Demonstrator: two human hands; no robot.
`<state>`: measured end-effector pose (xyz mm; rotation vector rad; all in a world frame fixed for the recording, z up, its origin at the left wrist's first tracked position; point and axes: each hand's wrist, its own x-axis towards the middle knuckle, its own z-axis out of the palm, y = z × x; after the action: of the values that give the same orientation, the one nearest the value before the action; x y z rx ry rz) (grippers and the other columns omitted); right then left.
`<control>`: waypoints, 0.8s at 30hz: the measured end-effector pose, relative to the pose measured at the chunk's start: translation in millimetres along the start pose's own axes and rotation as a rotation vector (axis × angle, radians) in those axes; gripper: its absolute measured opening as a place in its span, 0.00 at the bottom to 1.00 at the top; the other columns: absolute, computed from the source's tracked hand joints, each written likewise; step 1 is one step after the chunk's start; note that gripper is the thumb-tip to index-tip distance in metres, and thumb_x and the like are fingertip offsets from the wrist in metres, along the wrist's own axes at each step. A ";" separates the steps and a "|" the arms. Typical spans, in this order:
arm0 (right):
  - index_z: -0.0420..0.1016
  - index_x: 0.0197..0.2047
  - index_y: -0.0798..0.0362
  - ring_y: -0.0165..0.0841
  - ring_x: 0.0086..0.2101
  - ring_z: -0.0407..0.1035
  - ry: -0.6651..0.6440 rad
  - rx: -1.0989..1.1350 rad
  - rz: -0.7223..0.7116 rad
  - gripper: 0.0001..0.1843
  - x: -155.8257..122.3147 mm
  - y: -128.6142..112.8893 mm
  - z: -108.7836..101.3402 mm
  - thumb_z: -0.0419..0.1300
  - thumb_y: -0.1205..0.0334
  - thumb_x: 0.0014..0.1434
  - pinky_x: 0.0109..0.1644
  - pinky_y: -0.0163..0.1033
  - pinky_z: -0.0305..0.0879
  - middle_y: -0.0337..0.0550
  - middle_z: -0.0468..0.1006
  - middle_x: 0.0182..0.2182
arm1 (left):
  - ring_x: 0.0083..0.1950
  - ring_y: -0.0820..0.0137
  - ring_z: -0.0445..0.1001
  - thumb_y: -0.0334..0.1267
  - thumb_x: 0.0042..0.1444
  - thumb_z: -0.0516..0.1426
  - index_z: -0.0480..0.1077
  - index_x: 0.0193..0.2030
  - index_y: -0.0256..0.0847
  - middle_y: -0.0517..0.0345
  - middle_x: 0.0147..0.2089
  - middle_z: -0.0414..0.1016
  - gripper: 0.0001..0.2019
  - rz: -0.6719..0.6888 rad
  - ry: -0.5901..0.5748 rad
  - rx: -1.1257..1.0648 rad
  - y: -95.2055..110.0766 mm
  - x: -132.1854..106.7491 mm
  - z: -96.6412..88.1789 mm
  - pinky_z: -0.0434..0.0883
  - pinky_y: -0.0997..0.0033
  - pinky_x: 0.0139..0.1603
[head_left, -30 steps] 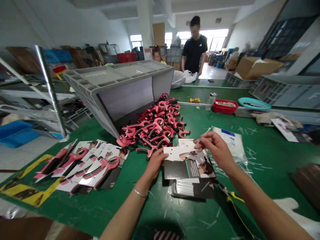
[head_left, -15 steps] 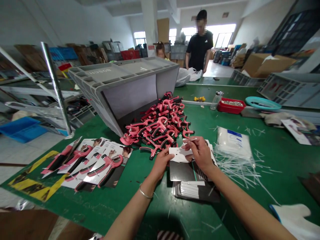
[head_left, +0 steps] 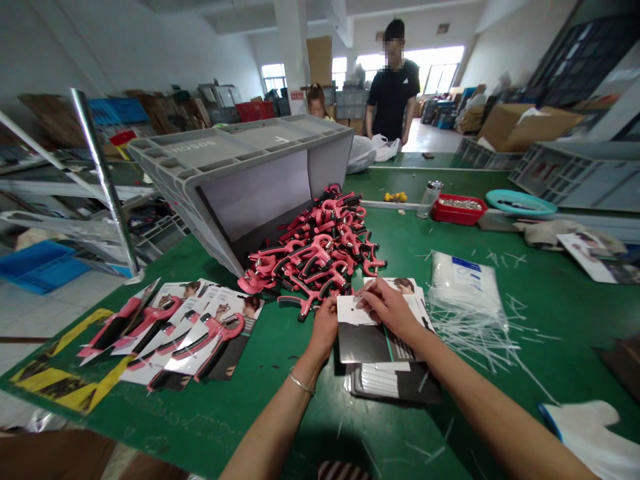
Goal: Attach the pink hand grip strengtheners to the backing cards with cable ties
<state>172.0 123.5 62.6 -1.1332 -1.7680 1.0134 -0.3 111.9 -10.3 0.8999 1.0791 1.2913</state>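
Observation:
A printed backing card (head_left: 361, 340), white above and dark below, lies over a stack of similar cards (head_left: 373, 381). My left hand (head_left: 326, 325) grips the card's upper left edge, some of its fingers hidden behind it. My right hand (head_left: 393, 308) is over the card's upper part, fingers bent and pinched together near the small punched holes. Whatever is between those fingertips is too small to make out. Just beyond both hands is a heap of pink and black hand grip strengtheners (head_left: 320, 250), spilling from a tipped grey crate (head_left: 240, 153).
Carded hand grips (head_left: 215, 333) overlap on the left. To the right are a clear bag (head_left: 467, 283), loose white plastic ties (head_left: 470, 337), a red tray (head_left: 459, 210), a glass jar (head_left: 429, 200) and a white glove (head_left: 590, 430). A person (head_left: 393, 93) stands beyond the table.
My right hand's fingers have come down from above the card's top edge to its face, near the holes. My left hand's thumb has drawn back to the card's edge. The view has shifted slightly.

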 end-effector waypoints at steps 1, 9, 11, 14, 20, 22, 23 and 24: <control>0.67 0.40 0.49 0.32 0.27 0.71 0.000 0.000 0.010 0.08 -0.1 0.7 -0.9 0.53 0.55 0.66 0.32 0.36 0.64 0.38 0.77 0.28 | 0.37 0.66 0.76 0.38 0.43 0.66 0.74 0.35 0.38 0.56 0.34 0.79 0.12 0.014 0.017 0.046 0.0 -3.5 -5.5 0.71 0.67 0.43; 0.72 0.38 0.50 0.33 0.33 0.68 -0.016 -0.242 -0.124 0.04 3.5 6.5 -3.0 0.56 0.63 0.61 0.39 0.37 0.61 0.39 0.75 0.32 | 0.49 0.61 0.73 0.37 0.54 0.60 0.79 0.43 0.40 0.50 0.46 0.77 0.11 0.082 -0.291 0.222 12.0 -54.1 -40.4 0.68 0.66 0.52; 0.71 0.38 0.50 0.33 0.32 0.67 -0.021 -0.284 -0.127 0.04 5.7 7.4 -0.7 0.55 0.64 0.61 0.37 0.36 0.60 0.38 0.75 0.32 | 0.46 0.62 0.73 0.37 0.54 0.60 0.80 0.40 0.41 0.51 0.43 0.77 0.09 0.164 -0.203 0.279 12.6 -48.8 -33.7 0.68 0.67 0.51; 0.70 0.37 0.50 0.32 0.30 0.66 -0.011 -0.370 -0.124 0.03 8.0 7.6 3.1 0.55 0.65 0.59 0.35 0.35 0.58 0.37 0.74 0.30 | 0.49 0.61 0.73 0.36 0.51 0.62 0.81 0.35 0.42 0.52 0.43 0.78 0.07 0.198 -0.081 0.248 7.8 -28.5 -17.4 0.67 0.64 0.54; 0.71 0.37 0.48 0.34 0.32 0.68 0.032 -0.502 -0.151 0.08 8.7 6.6 7.2 0.53 0.69 0.59 0.37 0.36 0.58 0.37 0.76 0.31 | 0.46 0.58 0.76 0.36 0.43 0.64 0.81 0.36 0.39 0.52 0.39 0.81 0.11 0.058 -0.095 0.083 -1.6 -4.7 2.2 0.71 0.61 0.49; 0.73 0.37 0.48 0.35 0.36 0.70 -0.006 -0.478 -0.178 0.10 8.1 8.2 6.7 0.52 0.70 0.60 0.41 0.37 0.60 0.39 0.78 0.35 | 0.45 0.59 0.76 0.36 0.43 0.64 0.81 0.38 0.38 0.52 0.40 0.81 0.12 0.057 -0.099 0.081 -1.9 -5.6 1.2 0.72 0.62 0.47; 0.74 0.37 0.48 0.35 0.38 0.70 -0.022 -0.467 -0.184 0.11 7.8 9.2 6.3 0.52 0.70 0.60 0.43 0.37 0.61 0.39 0.78 0.36 | 0.44 0.59 0.77 0.36 0.44 0.64 0.81 0.39 0.38 0.53 0.39 0.81 0.13 0.056 -0.098 0.079 -2.0 -6.6 0.0 0.72 0.62 0.47; 0.74 0.37 0.49 0.35 0.39 0.71 -0.032 -0.462 -0.183 0.11 7.6 10.2 5.8 0.51 0.70 0.61 0.45 0.38 0.61 0.40 0.78 0.37 | 0.43 0.60 0.77 0.36 0.44 0.64 0.81 0.41 0.38 0.53 0.39 0.81 0.14 0.053 -0.095 0.076 -2.2 -7.5 -1.2 0.72 0.62 0.46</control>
<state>167.7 132.3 52.7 -1.2005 -2.1546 0.5277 -0.6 104.2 -11.9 1.0428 1.0410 1.2456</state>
